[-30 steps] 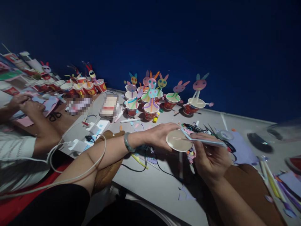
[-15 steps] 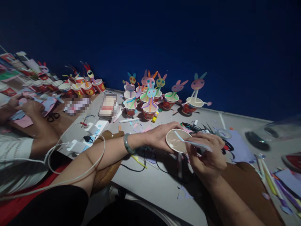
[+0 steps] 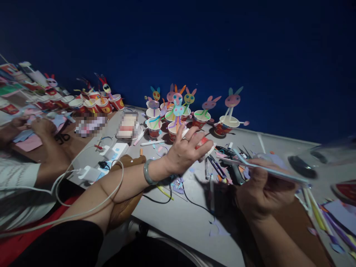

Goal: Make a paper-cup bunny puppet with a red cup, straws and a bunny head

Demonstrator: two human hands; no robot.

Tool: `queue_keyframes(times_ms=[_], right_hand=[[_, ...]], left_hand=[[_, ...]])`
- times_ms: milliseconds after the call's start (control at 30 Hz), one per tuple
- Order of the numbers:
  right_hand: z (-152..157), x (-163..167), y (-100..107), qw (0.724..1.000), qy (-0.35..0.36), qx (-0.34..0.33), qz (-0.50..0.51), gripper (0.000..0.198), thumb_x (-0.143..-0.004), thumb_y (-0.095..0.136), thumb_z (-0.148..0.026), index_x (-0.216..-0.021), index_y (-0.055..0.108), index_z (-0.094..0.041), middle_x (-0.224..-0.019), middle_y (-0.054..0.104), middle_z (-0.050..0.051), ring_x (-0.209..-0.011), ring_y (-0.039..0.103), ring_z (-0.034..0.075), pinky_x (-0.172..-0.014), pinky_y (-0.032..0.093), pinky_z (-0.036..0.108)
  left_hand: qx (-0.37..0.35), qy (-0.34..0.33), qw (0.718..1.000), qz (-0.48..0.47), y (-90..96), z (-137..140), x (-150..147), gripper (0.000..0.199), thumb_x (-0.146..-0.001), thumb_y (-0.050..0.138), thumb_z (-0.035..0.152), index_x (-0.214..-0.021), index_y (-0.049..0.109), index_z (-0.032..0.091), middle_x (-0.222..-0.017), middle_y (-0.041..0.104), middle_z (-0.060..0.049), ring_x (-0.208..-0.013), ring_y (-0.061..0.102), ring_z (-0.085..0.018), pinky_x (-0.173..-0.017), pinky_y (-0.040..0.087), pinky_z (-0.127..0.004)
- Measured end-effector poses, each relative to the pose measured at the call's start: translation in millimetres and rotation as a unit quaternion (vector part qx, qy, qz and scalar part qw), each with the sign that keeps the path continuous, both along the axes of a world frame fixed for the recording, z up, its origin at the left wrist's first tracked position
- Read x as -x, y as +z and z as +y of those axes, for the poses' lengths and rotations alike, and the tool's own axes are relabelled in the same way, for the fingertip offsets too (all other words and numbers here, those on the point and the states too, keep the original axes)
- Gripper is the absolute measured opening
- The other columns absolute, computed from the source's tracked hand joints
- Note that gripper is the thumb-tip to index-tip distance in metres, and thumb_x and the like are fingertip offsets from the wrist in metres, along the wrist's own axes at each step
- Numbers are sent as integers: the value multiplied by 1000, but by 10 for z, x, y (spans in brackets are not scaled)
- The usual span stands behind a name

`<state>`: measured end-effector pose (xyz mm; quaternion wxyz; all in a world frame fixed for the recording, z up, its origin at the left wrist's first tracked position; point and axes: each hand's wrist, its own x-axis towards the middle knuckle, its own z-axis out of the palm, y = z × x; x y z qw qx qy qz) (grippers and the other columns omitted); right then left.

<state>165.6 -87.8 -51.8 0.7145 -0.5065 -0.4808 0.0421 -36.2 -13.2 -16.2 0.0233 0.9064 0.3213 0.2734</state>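
Observation:
My left hand (image 3: 185, 152), with a ring and a bracelet, is wrapped round a red and white paper cup (image 3: 205, 144). The cup is tipped over in the air and partly covered by my fingers. To the right, my right hand (image 3: 265, 187) pinches long, thin pale blue and whitish strips (image 3: 286, 175) that point left towards the cup; their material is not clear. Behind the cup stand several paper cups (image 3: 154, 128) with rabbit-faced figures (image 3: 233, 100) on bent coloured stems.
Scissors (image 3: 217, 167), a white pen (image 3: 152, 142), paper scraps (image 3: 178, 185) and a black cable (image 3: 194, 202) lie on the table. A power strip (image 3: 118, 152) with white cords is on the left. Beyond it another person's hands (image 3: 43, 126) work over pink paper (image 3: 29, 144).
My left hand has turned the cup from mouth-up to tipped over and moved it slightly left and up. My right hand has drawn away to the right with the strips.

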Motion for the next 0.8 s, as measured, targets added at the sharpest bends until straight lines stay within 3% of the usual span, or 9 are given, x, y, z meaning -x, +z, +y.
queue_keyframes(times_ms=[67,133,200,267,333,433,533,667,800], right_hand=[[28,22,82,999,-37,-19,-2,22,-87,67,-46,-88,59,-26,-83,67,5,-81,67,25,-84,53,49],[45,40,152,998,-55,-22,3,20,-88,67,-45,-87,61,-26,-82,68,5,-77,67,25,-82,54,49],[54,46,185,998,-55,-17,9,17,-88,68,-43,-88,61,-28,-84,69,5,-80,67,25,-88,54,52],[57,41,178,999,-47,-15,7,14,-88,69,-41,-88,61,-29,-85,69,4,-83,67,25,-91,53,52],[55,29,147,999,-31,-9,5,13,-87,70,-39,-87,63,-28,-85,68,4,-82,66,24,-88,53,49],[51,-1,85,1000,-23,16,9,14,-87,71,-38,-87,67,-25,-85,67,4,-80,65,22,-81,53,42],[50,-34,29,997,-19,70,23,17,-88,71,-40,-89,69,-23,-83,67,3,-75,64,20,-75,52,37],[47,-30,-9,991,24,132,20,23,-88,69,-44,-86,66,-22,-73,64,0,-62,57,15,-61,46,30],[31,19,13,985,69,158,-8,26,-88,69,-47,-90,67,-21,-77,67,1,-63,58,15,-59,47,29]], left_hand=[[49,-52,997,-12,8,23,3,46,-88,60,26,-133,54,22,-137,58,-14,-139,44,-34,-118,30,-57],[154,-127,980,-22,2,69,5,61,-79,73,39,-132,53,17,-130,61,-14,-123,57,-30,-110,42,-47],[243,-171,954,40,-7,107,13,58,-77,75,39,-127,56,17,-119,66,-11,-110,63,-27,-102,47,-41],[213,-87,968,95,-8,117,21,51,-76,72,26,-124,58,15,-116,65,-12,-110,62,-30,-106,43,-47],[162,-8,984,80,0,114,23,56,-75,68,19,-129,55,14,-125,60,-16,-118,58,-33,-110,38,-53],[257,-78,963,-1,9,128,4,63,-73,77,41,-127,56,15,-124,60,-15,-114,59,-31,-98,49,-43],[374,-196,904,-70,-12,155,-35,70,-57,87,55,-109,64,14,-114,65,-13,-106,63,-28,-96,51,-40],[399,-272,862,-154,-54,128,-77,75,-52,92,47,-114,64,16,-128,62,-14,-122,60,-29,-109,45,-41],[396,-294,858,-146,-47,63,-82,70,-61,87,51,-114,63,13,-123,64,-15,-118,62,-27,-108,47,-40]])
